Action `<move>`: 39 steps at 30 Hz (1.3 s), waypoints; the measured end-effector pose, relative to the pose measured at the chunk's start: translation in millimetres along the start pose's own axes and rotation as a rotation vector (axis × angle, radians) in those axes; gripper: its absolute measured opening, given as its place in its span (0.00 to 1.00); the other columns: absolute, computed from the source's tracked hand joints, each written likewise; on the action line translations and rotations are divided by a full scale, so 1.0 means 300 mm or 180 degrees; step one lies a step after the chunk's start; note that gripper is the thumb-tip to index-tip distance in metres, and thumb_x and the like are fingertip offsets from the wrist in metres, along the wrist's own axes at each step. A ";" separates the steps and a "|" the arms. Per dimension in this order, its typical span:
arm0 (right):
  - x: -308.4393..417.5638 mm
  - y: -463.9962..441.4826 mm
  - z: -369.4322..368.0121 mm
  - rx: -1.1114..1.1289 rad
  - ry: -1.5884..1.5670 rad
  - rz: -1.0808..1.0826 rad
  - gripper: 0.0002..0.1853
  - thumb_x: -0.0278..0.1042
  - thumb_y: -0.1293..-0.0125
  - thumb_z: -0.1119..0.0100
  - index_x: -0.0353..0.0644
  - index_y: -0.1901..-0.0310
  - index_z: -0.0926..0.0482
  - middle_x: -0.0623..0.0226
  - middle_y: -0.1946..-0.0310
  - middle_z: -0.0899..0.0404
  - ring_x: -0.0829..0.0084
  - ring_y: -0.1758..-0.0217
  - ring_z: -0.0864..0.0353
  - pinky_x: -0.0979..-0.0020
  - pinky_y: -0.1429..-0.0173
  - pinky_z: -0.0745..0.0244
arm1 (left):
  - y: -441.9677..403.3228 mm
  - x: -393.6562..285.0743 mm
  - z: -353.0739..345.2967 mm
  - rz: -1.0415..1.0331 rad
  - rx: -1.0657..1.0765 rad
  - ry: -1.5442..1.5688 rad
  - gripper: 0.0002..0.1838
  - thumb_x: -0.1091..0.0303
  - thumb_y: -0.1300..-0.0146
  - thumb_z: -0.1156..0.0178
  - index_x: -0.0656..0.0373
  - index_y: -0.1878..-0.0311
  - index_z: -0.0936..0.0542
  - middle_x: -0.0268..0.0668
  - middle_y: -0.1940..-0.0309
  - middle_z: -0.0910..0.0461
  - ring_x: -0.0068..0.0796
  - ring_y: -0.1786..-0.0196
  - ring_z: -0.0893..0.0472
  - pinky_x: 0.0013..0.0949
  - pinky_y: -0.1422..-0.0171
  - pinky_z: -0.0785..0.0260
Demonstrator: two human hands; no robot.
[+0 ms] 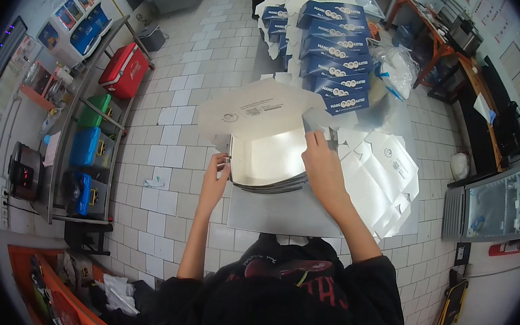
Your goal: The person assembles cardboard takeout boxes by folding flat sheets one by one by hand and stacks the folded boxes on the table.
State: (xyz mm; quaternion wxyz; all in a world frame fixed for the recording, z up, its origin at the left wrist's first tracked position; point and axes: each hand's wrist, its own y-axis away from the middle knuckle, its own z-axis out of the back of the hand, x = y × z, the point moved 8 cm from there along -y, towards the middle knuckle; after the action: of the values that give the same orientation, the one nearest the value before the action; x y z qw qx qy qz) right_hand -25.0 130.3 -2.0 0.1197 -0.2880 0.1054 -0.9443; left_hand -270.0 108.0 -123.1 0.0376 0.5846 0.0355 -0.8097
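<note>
An open cardboard food box [266, 157] with a pale inside stands at the near part of a metal table [261, 215]. Its lid, printed with small text and a square code, is raised on the far side. My left hand [214, 174] pinches the box's left front corner. My right hand [323, 165] has its fingers bent over the right wall, near a dark side flap. Dark edges of several layers show below the box's front. Flat, unfolded box blanks [377, 182] lie just right of my right hand.
Stacked blue printed boxes [338, 48] rise at the table's far end, beside a clear plastic bag [395, 69]. On the left, a metal rack [101, 108] carries a red cooler [123, 70] and several coloured bins. A wooden bench [466, 63] runs along the right wall.
</note>
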 end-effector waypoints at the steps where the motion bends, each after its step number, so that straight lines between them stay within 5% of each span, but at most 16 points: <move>1: -0.004 -0.011 -0.015 0.0226 0.0261 -0.0039 0.13 0.24 0.44 0.48 0.34 0.56 0.32 0.54 0.62 0.30 0.51 0.66 0.25 0.57 0.62 0.30 | 0.004 -0.018 0.005 0.0124 -0.0053 -0.0069 0.19 0.61 0.35 0.48 0.62 0.46 0.33 0.48 0.53 0.27 0.39 0.50 0.25 0.33 0.54 0.30; 3: -0.033 0.002 -0.012 0.0449 0.0562 -0.0146 0.14 0.27 0.42 0.47 0.34 0.54 0.33 0.53 0.59 0.30 0.51 0.65 0.24 0.56 0.62 0.29 | 0.018 -0.024 -0.017 0.0252 -0.0029 -0.0110 0.20 0.60 0.35 0.48 0.62 0.45 0.33 0.48 0.53 0.27 0.38 0.51 0.25 0.33 0.53 0.30; 5: -0.032 0.026 0.067 0.0042 -0.0447 0.0367 0.19 0.34 0.39 0.45 0.32 0.50 0.32 0.53 0.61 0.29 0.53 0.68 0.23 0.59 0.63 0.28 | 0.017 -0.021 -0.017 0.0175 -0.0260 -0.0134 0.23 0.58 0.35 0.47 0.64 0.44 0.33 0.47 0.52 0.26 0.37 0.52 0.25 0.33 0.54 0.30; 7: -0.157 0.097 0.077 0.0259 -0.1008 -0.0118 0.25 0.42 0.40 0.43 0.32 0.47 0.32 0.52 0.63 0.28 0.54 0.62 0.24 0.63 0.61 0.28 | 0.032 -0.067 -0.024 0.0212 -0.0411 -0.0728 0.26 0.57 0.36 0.46 0.65 0.42 0.36 0.46 0.52 0.26 0.37 0.53 0.25 0.34 0.51 0.32; 8: -0.271 0.162 0.051 0.0116 -0.0600 -0.0189 0.25 0.42 0.41 0.42 0.35 0.46 0.32 0.54 0.61 0.27 0.57 0.60 0.25 0.62 0.58 0.29 | 0.039 -0.077 -0.049 0.0226 -0.0402 -0.0712 0.26 0.57 0.36 0.46 0.65 0.42 0.36 0.46 0.52 0.26 0.37 0.53 0.25 0.34 0.51 0.32; 9: -0.370 0.232 0.020 -0.0023 -0.0201 -0.0238 0.26 0.41 0.42 0.40 0.38 0.44 0.32 0.57 0.59 0.27 0.61 0.57 0.26 0.61 0.56 0.30 | 0.061 -0.127 -0.011 -0.0175 -0.1195 -0.0752 0.25 0.58 0.36 0.47 0.64 0.41 0.37 0.45 0.53 0.26 0.37 0.52 0.25 0.34 0.50 0.32; 11: -0.519 0.453 -0.109 0.0646 0.2078 -0.0487 0.29 0.42 0.43 0.39 0.42 0.42 0.33 0.56 0.48 0.31 0.58 0.46 0.33 0.54 0.49 0.34 | 0.121 -0.224 -0.002 -0.0562 -0.1995 -0.0793 0.25 0.60 0.35 0.48 0.64 0.40 0.39 0.45 0.55 0.26 0.37 0.52 0.25 0.34 0.49 0.33; 14: -0.621 0.581 -0.143 0.0806 0.1168 -0.0194 0.32 0.45 0.45 0.38 0.45 0.40 0.34 0.58 0.41 0.36 0.58 0.40 0.38 0.52 0.45 0.37 | 0.245 -0.365 -0.099 -0.1152 -0.2541 -0.0309 0.21 0.67 0.35 0.50 0.62 0.41 0.39 0.43 0.58 0.25 0.35 0.53 0.25 0.33 0.48 0.34; 18: -0.763 0.613 -0.104 0.1197 0.0045 -0.0181 0.33 0.48 0.50 0.35 0.47 0.41 0.33 0.57 0.43 0.35 0.58 0.41 0.36 0.55 0.42 0.40 | 0.332 -0.380 -0.498 -0.1497 -0.0387 -0.0130 0.11 0.72 0.36 0.51 0.64 0.52 0.32 0.43 0.59 0.25 0.31 0.56 0.24 0.30 0.52 0.33; 20: -0.865 0.646 -0.134 0.1486 -0.0679 -0.0025 0.35 0.49 0.52 0.34 0.46 0.42 0.33 0.59 0.42 0.36 0.59 0.39 0.38 0.55 0.42 0.40 | 0.298 -0.300 -0.701 -0.0485 0.0292 -0.0663 0.11 0.69 0.37 0.50 0.67 0.55 0.29 0.49 0.58 0.26 0.38 0.56 0.24 0.33 0.51 0.33; 24: -0.731 0.666 -0.022 0.1027 0.0008 0.0340 0.30 0.41 0.50 0.34 0.46 0.44 0.30 0.60 0.42 0.36 0.60 0.40 0.37 0.59 0.42 0.39 | 0.237 -0.152 -0.891 -0.0791 -0.0016 -0.0960 0.16 0.67 0.37 0.49 0.70 0.52 0.30 0.55 0.56 0.27 0.49 0.51 0.26 0.39 0.47 0.34; 26: -0.772 0.703 -0.032 0.0978 -0.0077 0.0449 0.30 0.40 0.50 0.34 0.46 0.44 0.30 0.60 0.41 0.36 0.59 0.39 0.37 0.58 0.41 0.39 | 0.242 -0.049 -0.959 -0.0285 0.0265 -0.1320 0.21 0.65 0.37 0.49 0.72 0.46 0.32 0.57 0.51 0.29 0.55 0.46 0.30 0.43 0.41 0.38; 32: -0.874 0.695 0.031 0.1645 -0.1209 0.0760 0.25 0.39 0.47 0.36 0.45 0.46 0.28 0.58 0.39 0.36 0.56 0.34 0.41 0.50 0.34 0.47 | 0.386 -0.034 -0.996 0.0127 0.0275 -0.1317 0.25 0.60 0.37 0.49 0.71 0.44 0.33 0.59 0.45 0.32 0.53 0.41 0.32 0.39 0.36 0.41; 35: -0.857 0.685 0.075 0.1629 -0.1128 0.0921 0.22 0.35 0.43 0.41 0.46 0.45 0.28 0.56 0.42 0.33 0.55 0.37 0.37 0.54 0.36 0.42 | 0.420 -0.071 -0.994 0.0128 0.0183 -0.1475 0.25 0.59 0.37 0.49 0.70 0.43 0.33 0.58 0.44 0.32 0.53 0.40 0.33 0.38 0.36 0.41; 37: -0.882 0.678 0.085 0.1832 -0.1668 0.0330 0.18 0.30 0.40 0.46 0.43 0.47 0.27 0.53 0.52 0.25 0.53 0.46 0.27 0.60 0.43 0.33 | 0.409 -0.097 -0.976 0.0155 0.0141 -0.1352 0.24 0.59 0.36 0.49 0.70 0.45 0.32 0.56 0.44 0.31 0.53 0.41 0.32 0.39 0.37 0.40; 39: -0.883 0.672 0.117 0.2011 -0.1344 0.0132 0.16 0.28 0.40 0.48 0.41 0.49 0.27 0.53 0.57 0.23 0.53 0.51 0.25 0.63 0.47 0.30 | 0.395 -0.074 -0.947 0.0843 0.0104 -0.0555 0.24 0.59 0.36 0.50 0.69 0.44 0.33 0.56 0.44 0.32 0.52 0.42 0.31 0.39 0.39 0.38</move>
State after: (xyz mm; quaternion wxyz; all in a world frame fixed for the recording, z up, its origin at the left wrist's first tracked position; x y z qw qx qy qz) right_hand 241.7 10.2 -165.0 0.2407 -0.4229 -0.2122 -0.8474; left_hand 17.4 19.4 -192.8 0.1375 0.5122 -0.0585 -0.8458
